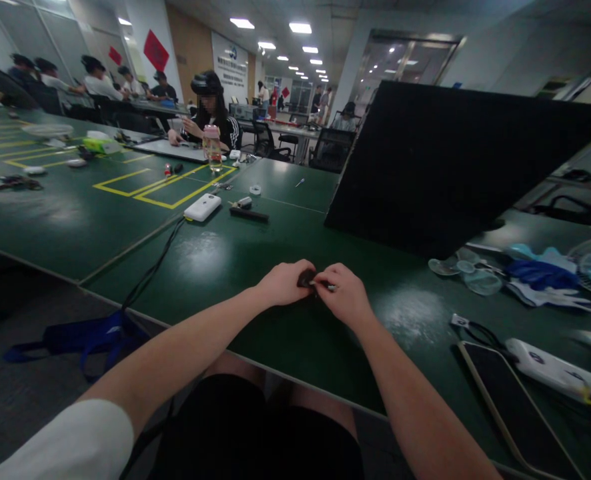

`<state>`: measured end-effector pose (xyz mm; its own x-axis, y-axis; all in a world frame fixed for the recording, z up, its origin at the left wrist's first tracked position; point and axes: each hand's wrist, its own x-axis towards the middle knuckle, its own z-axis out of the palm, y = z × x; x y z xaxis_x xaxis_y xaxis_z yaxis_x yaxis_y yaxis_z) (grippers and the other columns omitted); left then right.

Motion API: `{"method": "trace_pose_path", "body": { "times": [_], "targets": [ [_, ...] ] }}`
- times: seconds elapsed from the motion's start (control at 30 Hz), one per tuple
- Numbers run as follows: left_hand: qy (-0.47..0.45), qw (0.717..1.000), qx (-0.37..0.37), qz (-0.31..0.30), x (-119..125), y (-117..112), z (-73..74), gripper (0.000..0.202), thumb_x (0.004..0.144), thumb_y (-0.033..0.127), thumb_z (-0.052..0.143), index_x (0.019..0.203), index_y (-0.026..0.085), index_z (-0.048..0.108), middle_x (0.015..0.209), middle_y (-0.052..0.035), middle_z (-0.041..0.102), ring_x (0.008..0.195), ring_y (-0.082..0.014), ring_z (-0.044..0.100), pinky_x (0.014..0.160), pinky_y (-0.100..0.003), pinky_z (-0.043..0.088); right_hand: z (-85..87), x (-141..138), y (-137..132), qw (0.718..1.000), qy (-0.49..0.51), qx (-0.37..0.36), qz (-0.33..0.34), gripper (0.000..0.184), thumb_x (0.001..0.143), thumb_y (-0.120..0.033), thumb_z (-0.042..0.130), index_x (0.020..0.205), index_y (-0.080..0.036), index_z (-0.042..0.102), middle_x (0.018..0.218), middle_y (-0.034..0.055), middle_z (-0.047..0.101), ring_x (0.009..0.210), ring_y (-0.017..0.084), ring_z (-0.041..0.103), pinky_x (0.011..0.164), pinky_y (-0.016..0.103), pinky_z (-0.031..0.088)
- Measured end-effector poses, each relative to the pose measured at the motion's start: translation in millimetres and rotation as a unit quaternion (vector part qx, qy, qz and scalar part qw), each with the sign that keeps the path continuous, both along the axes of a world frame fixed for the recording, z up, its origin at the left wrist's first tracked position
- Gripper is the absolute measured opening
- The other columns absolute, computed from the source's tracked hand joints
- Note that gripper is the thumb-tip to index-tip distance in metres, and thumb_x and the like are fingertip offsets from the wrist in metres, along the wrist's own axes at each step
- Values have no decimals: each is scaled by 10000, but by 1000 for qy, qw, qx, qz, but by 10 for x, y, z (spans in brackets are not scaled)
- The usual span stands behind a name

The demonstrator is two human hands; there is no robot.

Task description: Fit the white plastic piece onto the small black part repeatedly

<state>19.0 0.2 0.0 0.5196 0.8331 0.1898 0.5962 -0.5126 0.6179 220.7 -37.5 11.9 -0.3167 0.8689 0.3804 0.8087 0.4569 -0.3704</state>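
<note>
Small held object [305, 278]: dark, near black. Surface [285, 240]: deep green; tape outlines [113, 191]: yellow. Big panel [450, 173]: plain black. Power bank [203, 208]: white. Phone [515, 400]: black screen, pale tan edge. Gloves [540, 273]: blue, white. Strapped bag [88, 339]: blue. Wearer's sleeve [75, 443]: white; shorts [255, 433]: black. Co-worker's sleeve [235, 132]: black, white stripes. Bottle lid [212, 131]: pink. Wall diamond [156, 51]: red.

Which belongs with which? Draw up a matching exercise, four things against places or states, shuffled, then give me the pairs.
1. small dark object
2. phone
3. large panel
4. drink bottle

A. black, tilted
B. upright, near a co-worker
C. in the left hand, right hand close to it
D. lying beside a white device

Pairs: 1-C, 2-D, 3-A, 4-B
</note>
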Motion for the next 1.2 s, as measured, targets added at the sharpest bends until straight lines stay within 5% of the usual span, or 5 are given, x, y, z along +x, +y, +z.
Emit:
{"method": "trace_pose_path", "body": {
  "times": [0.23, 0.6, 0.77, 1.07, 1.2],
  "targets": [
    [-6, 1000, 2, 15, -29, 16, -5, 431, 820, 375, 715, 1229, 284, 612, 1093, -46, 749, 977, -254, 728, 830, -365, 563, 51, 81, -30, 997, -37, -57, 32, 182, 917, -295, 606, 956, -263, 781, 973, 38, 715, 905, 217, 641, 820, 396, 493],
    [46, 996, 25, 67, -51, 15, 26, 424, 828, 406, 704, 1224, 297, 598, 1041, -54, 759, 897, -273, 734, 752, -360, 544, 60, 329, 61, 990, -113, -61, -60, 390, 820, -253, 661, 1206, -247, 720, 1282, 96, 645, 1150, 311, 578, 950, 476, 479],
    [74, 993, 34, 88, -67, -4, 73, 413, 856, 426, 672, 1238, 299, 583, 1050, -54, 761, 928, -280, 735, 761, -356, 543, -44, 280, 103, 983, -149, -81, -68, 269, 916, -298, 606, 1136, -257, 754, 1109, 100, 689, 1018, 289, 613, 882, 456, 482],
    [95, 992, 14, 81, -65, -54, 169, 422, 862, 413, 669, 1257, 300, 569, 1107, -34, 757, 990, -263, 729, 811, -349, 551, 68, 216, 24, 968, 223, -46, -104, 339, 888, -502, 660, 1019, -213, 779, 970, 88, 735, 798, 225, 664, 709, 377, 533],
    [96, 993, 11, 74, -58, -61, 178, 432, 860, 415, 665, 1266, 297, 576, 1120, -41, 755, 988, -262, 728, 813, -352, 550, 73, 113, -21, 964, 250, -53, -70, 335, 879, -489, 681, 1024, -207, 788, 980, 89, 763, 837, 238, 693, 748, 387, 542]
  ]
}}
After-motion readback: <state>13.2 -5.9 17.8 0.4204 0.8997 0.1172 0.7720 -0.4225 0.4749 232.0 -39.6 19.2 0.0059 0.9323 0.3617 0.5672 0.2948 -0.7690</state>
